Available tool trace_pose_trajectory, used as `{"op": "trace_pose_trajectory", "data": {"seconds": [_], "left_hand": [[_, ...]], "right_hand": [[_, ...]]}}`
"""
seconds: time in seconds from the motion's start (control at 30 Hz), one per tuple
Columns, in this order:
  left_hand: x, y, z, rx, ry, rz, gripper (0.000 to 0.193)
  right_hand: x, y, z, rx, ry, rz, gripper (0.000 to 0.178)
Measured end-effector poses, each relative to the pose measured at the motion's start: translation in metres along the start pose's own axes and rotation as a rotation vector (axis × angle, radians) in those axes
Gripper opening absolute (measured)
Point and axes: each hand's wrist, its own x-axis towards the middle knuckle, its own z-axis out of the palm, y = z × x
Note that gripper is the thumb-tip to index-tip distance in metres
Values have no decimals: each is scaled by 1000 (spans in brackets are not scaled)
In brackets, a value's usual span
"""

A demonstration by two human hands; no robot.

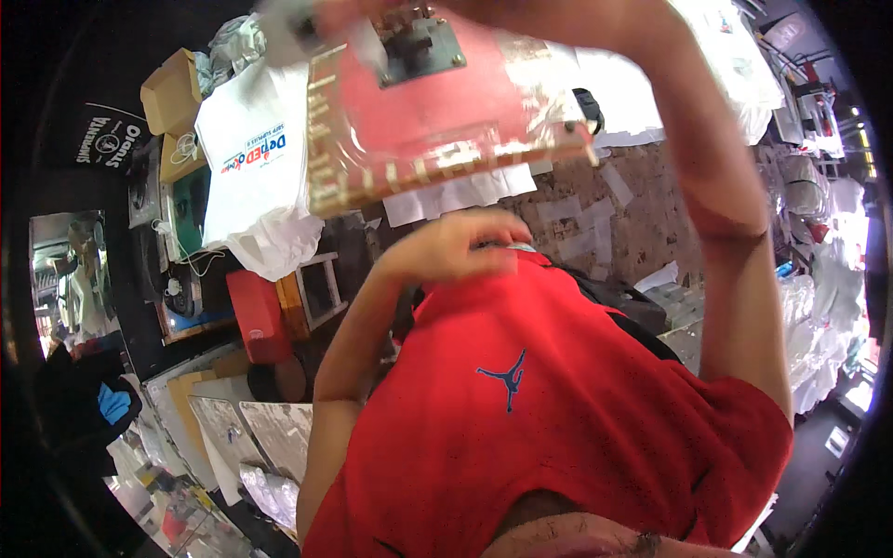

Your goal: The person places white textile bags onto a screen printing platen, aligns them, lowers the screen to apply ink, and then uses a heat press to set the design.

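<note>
A wooden-edged screen printing frame [423,121] with red mesh spans the upper middle, tilted, its near edge ragged with tape. On its far side sits a dark metal clamp [423,56] with bolts. My right arm reaches up over the frame's far right. The right hand [521,14] is blurred and cut off by the upper edge, so its fingers and anything in them are hidden. My left hand [456,246] hovers at my waist below the frame, fingers apart and slightly curled, close to my red shirt. I see nothing held in it.
A printed white shirt [251,167] lies left of the frame, and white cloth [623,98] lies right. Cardboard boxes [172,98], a red box [259,316] and cables stand at left. Taped brown board [577,209] lies below the frame. Plastic-wrapped items [809,316] line the right.
</note>
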Motion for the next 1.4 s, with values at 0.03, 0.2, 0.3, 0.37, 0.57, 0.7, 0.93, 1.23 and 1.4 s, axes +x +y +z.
{"op": "trace_pose_trajectory", "data": {"seconds": [0.03,0.2,0.3,0.37,0.57,0.7,0.93,1.23,1.4], "left_hand": [[-24,32,1,-7,-48,186,54],[-19,68,-66,36,413,466,52],[34,7,-80,722,596,414,67],[50,-11,-78,739,601,332,71],[62,-74,-86,776,722,336,81],[62,-118,-76,839,744,253,92],[73,-107,-84,809,864,270,83],[19,-82,-88,289,1033,289,28],[-114,-117,-140,213,1809,183,27]], "right_hand": [[-37,-8,27,161,-172,-79,43],[-185,15,175,431,-129,-53,30],[-207,17,179,405,-435,282,26],[-211,23,184,415,-407,278,29],[-226,29,219,405,-227,217,54],[-289,33,291,184,-318,258,69],[-237,31,262,166,-325,339,52],[-235,10,252,186,-210,256,13],[-244,-1,245,159,-187,252,22]]}}
